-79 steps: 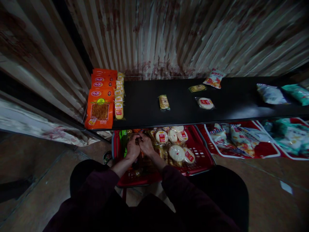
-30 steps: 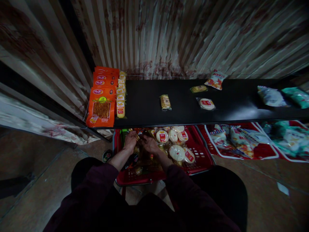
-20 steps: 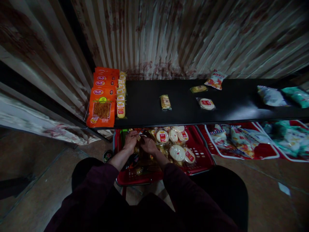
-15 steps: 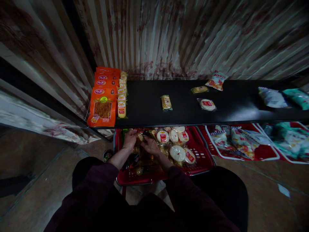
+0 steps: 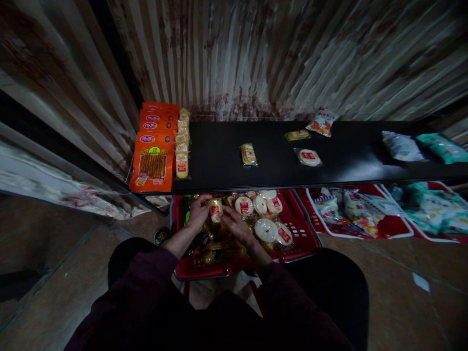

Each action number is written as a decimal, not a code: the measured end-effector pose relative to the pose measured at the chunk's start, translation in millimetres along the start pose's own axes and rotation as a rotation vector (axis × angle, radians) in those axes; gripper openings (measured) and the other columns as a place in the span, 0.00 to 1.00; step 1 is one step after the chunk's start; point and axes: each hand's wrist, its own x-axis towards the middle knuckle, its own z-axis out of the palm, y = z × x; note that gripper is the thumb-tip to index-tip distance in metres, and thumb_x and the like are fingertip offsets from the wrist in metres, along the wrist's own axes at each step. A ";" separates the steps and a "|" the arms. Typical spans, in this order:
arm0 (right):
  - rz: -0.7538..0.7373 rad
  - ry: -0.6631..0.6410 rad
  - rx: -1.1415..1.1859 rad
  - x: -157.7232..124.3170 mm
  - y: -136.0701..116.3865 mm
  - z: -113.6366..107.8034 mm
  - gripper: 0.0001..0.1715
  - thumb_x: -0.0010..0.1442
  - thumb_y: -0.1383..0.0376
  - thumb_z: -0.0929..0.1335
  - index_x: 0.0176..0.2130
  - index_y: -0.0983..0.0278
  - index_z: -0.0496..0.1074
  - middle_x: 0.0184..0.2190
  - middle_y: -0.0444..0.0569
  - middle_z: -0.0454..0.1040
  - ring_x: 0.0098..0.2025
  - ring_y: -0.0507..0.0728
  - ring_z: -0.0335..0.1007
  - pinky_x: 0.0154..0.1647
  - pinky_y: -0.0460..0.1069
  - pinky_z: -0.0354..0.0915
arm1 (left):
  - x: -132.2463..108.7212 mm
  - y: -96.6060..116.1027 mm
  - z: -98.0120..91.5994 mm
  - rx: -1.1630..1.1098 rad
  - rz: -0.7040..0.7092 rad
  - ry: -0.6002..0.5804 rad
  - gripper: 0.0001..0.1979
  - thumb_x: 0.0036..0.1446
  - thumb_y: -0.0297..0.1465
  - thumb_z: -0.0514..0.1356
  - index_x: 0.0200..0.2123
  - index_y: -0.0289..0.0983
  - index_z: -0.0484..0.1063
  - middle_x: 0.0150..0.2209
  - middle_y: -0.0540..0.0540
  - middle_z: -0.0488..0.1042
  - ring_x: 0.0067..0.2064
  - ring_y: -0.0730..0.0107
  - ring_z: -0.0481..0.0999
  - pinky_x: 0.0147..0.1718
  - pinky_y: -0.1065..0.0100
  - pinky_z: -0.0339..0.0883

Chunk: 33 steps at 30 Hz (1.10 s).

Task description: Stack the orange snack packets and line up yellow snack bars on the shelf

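A small yellow snack pack [image 5: 216, 210] with a red label is held between my two hands above the red basket [image 5: 310, 237]. My left hand [image 5: 199, 212] grips its left side, and my right hand [image 5: 235, 225] has its fingers on the right side. Round white crackers [image 5: 266, 230] in clear wrappers lie in the basket, right of my right hand. On the black shelf [image 5: 215, 165], orange snack bags [image 5: 151, 165] overlap at the left end, beside a row of small yellow packs [image 5: 182, 163].
Single packs lie apart on the shelf: a yellow one [image 5: 249, 154], a round one [image 5: 309, 157] and a red-white bag [image 5: 322, 122]. Below its right half are baskets with blue-white bags [image 5: 326, 207] and green bags [image 5: 435, 209]. A striped curtain [image 5: 234, 63] hangs behind.
The yellow pack between my hands has turned so its red label shows. My right hand has shifted slightly right and down. The whole view has shifted a little, moving the shelf items left.
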 end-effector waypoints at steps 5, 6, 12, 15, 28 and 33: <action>0.036 0.059 0.070 -2.6 -7.8 -5.9 0.23 0.56 0.55 0.65 0.49 0.59 0.72 0.46 0.48 0.75 0.49 0.59 0.70 0.51 0.54 0.66 | -2.6 5.6 0.6 -0.098 0.023 -0.056 0.10 0.49 0.28 0.59 0.36 0.35 0.74 0.36 0.46 0.76 0.35 0.73 0.73 0.31 0.74 0.65; 0.040 0.064 0.079 -3.3 -10.6 -8.0 0.24 0.55 0.54 0.66 0.50 0.59 0.72 0.47 0.48 0.75 0.50 0.59 0.70 0.51 0.55 0.66 | -3.3 6.6 0.4 -0.120 0.017 -0.065 0.09 0.48 0.30 0.60 0.36 0.35 0.74 0.34 0.47 0.76 0.34 0.73 0.72 0.30 0.74 0.65; 0.021 0.065 0.118 -4.3 -27.2 -24.5 0.27 0.50 0.49 0.70 0.48 0.57 0.73 0.48 0.47 0.74 0.50 0.61 0.69 0.51 0.55 0.65 | -7.9 10.8 0.1 -0.226 -0.007 -0.119 0.10 0.44 0.34 0.64 0.29 0.36 0.69 0.27 0.51 0.72 0.28 0.75 0.70 0.25 0.75 0.62; -0.011 0.085 0.096 -1.4 -28.5 -32.0 0.25 0.50 0.50 0.71 0.46 0.57 0.72 0.46 0.47 0.74 0.47 0.59 0.70 0.51 0.54 0.65 | -11.1 13.8 -1.8 -0.295 -0.055 -0.201 0.14 0.45 0.34 0.64 0.37 0.37 0.70 0.27 0.51 0.72 0.26 0.75 0.70 0.24 0.74 0.62; 0.050 0.270 0.152 -1.4 -57.5 -30.9 0.27 0.54 0.44 0.65 0.46 0.58 0.69 0.36 0.47 0.78 0.37 0.57 0.73 0.33 0.50 0.67 | -12.7 17.5 -13.7 -0.219 -0.114 -0.640 0.19 0.43 0.31 0.64 0.41 0.35 0.68 0.29 0.50 0.75 0.27 0.75 0.75 0.24 0.75 0.59; -0.011 0.258 0.138 0.5 -61.2 -27.6 0.25 0.57 0.44 0.63 0.41 0.60 0.71 0.32 0.47 0.78 0.31 0.55 0.72 0.31 0.49 0.66 | -16.5 19.0 -13.2 -0.191 -0.075 -0.750 0.19 0.43 0.34 0.66 0.37 0.35 0.65 0.29 0.50 0.74 0.28 0.74 0.74 0.25 0.74 0.60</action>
